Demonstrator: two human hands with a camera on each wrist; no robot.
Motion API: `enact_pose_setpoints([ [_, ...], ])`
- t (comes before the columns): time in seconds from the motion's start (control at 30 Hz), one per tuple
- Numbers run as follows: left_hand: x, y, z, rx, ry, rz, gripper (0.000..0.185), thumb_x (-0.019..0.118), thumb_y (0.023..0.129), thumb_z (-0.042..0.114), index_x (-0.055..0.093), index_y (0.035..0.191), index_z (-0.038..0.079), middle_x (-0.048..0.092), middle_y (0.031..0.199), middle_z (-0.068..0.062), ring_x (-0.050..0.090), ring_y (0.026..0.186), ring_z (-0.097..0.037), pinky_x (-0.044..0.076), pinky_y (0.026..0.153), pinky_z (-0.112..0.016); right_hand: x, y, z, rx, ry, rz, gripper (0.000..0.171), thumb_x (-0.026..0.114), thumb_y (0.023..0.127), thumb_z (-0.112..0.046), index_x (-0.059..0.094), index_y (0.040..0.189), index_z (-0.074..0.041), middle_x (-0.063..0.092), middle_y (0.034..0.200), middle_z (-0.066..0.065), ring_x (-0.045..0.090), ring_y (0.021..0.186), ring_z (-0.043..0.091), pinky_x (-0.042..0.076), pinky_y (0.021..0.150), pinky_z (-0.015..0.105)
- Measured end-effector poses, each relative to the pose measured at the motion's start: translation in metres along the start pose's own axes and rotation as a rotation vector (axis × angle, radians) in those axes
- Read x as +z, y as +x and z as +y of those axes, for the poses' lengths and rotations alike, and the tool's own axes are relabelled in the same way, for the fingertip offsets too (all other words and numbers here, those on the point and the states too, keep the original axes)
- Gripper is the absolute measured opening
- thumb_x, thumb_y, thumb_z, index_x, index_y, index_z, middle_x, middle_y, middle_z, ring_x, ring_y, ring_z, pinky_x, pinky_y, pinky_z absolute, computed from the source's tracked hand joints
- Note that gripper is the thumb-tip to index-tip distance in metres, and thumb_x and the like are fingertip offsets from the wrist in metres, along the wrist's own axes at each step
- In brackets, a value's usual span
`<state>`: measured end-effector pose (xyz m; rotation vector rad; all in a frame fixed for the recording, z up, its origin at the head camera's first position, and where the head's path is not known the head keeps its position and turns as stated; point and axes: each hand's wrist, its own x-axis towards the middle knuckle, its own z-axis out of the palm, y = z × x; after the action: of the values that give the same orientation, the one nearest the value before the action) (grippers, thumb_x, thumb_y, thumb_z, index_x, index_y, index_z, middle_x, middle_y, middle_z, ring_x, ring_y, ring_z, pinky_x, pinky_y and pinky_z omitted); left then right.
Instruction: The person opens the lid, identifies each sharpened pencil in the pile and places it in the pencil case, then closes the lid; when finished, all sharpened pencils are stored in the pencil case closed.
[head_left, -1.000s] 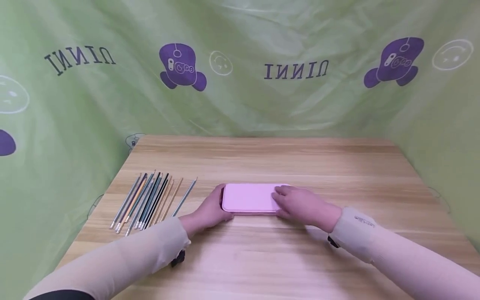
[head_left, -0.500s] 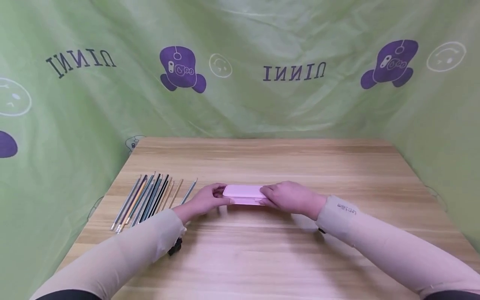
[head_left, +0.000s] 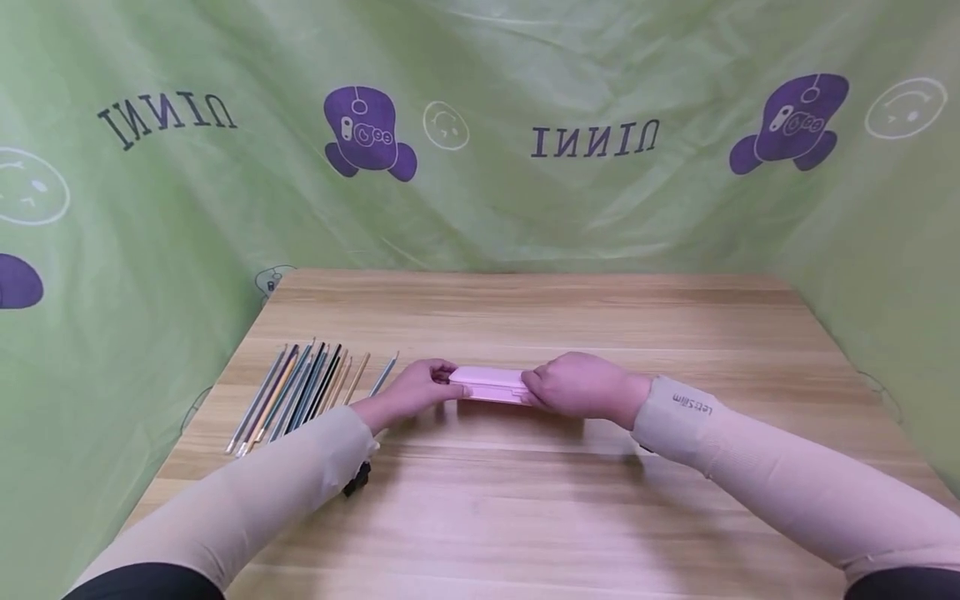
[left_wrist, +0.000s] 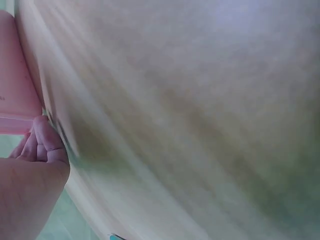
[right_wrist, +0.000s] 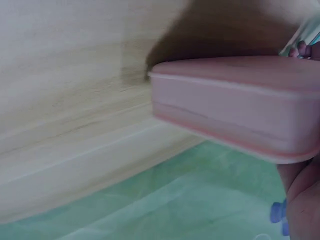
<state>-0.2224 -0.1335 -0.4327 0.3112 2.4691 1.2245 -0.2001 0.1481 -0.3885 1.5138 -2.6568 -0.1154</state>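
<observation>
Both beige sleeves are reaching in over the near part of the wooden tabletop (head_left: 525, 517). Mid-table, the left hand (head_left: 415, 390) is gripping the left end of a closed pink case (head_left: 489, 385), while the right hand (head_left: 581, 387) is curling round its right end; the case is sitting between them, seemingly lifted just clear of the wood. To the left, a row of pencils (head_left: 303, 397) is lying side by side. Behind, a green printed cloth (head_left: 480, 125) is hanging.
</observation>
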Motion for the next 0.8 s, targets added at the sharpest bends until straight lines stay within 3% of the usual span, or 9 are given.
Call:
enact_pose_setpoints([
  [0.2,-0.002,0.000,0.005,-0.012,-0.036,-0.038,0.072,0.082,0.088,0.029,0.053,0.141,-0.011,0.063,0.130,-0.021,0.062,0.113,-0.030,0.054,0.098,-0.040,-0.002,-0.002,0.002,0.013,0.042,0.026,0.026,0.061,0.104,-0.021,0.049,0.086,-0.008,0.045,0.063,-0.003,0.057,0.058,0.019,0.055,0.059,0.041],
  [0.37,0.004,-0.010,0.002,0.011,-0.012,-0.066,0.092,0.091,0.078,0.023,0.042,0.148,-0.009,0.062,0.130,-0.019,0.059,0.119,-0.033,0.046,0.109,-0.047,-0.001,-0.005,0.013,0.059,0.187,0.017,0.013,0.061,0.105,-0.021,0.063,0.105,-0.008,0.067,0.087,-0.001,0.068,0.081,0.021,0.058,0.078,0.041],
  [0.47,0.011,-0.015,-0.001,0.065,0.027,-0.068,0.105,0.096,0.071,0.019,0.035,0.153,-0.007,0.058,0.137,-0.020,0.057,0.125,-0.034,0.042,0.113,-0.048,-0.003,-0.005,0.020,0.114,0.246,0.010,0.019,0.057,0.107,-0.020,0.065,0.120,-0.008,0.070,0.092,0.000,0.069,0.086,0.021,0.058,0.084,0.042],
  [0.63,0.021,-0.017,-0.001,0.158,0.144,-0.036,0.099,0.095,0.071,0.016,0.041,0.150,-0.007,0.054,0.142,-0.023,0.054,0.129,-0.036,0.040,0.115,-0.047,-0.008,0.001,0.030,0.207,0.259,0.033,0.027,0.052,0.109,-0.023,0.064,0.126,-0.007,0.069,0.088,0.001,0.069,0.085,0.024,0.058,0.083,0.046],
  [0.8,0.024,-0.016,0.005,0.154,0.208,-0.004,0.096,0.095,0.071,0.020,0.044,0.149,-0.006,0.051,0.144,-0.024,0.048,0.134,-0.039,0.035,0.117,-0.050,-0.010,0.013,0.047,0.354,0.228,0.044,0.040,0.048,0.111,-0.030,0.064,0.136,-0.004,0.072,0.119,0.017,0.069,0.109,0.038,0.053,0.097,0.055],
])
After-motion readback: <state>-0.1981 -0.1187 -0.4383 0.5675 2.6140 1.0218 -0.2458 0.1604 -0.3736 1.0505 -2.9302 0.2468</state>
